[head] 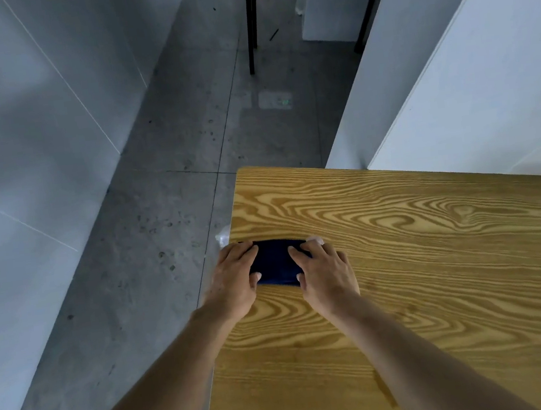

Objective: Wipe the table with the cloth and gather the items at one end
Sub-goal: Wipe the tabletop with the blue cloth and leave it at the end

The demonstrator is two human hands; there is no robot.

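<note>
1. Left hand (pixel 233 277): flat, fingers spread, pressing the left end of the cloth (pixel 276 262).
2. Right hand (pixel 326 271): flat, pressing the right end.
3. Cloth: dark blue, folded, by the worktop's (pixel 421 254) left edge.
4. Worktop: wood-grain.
5. Floor (pixel 166 197): grey concrete; white panels either side.

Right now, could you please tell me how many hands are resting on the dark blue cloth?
2. The left hand presses the dark blue cloth's left end at the wooden table's left edge; the right hand presses its right end.
</note>
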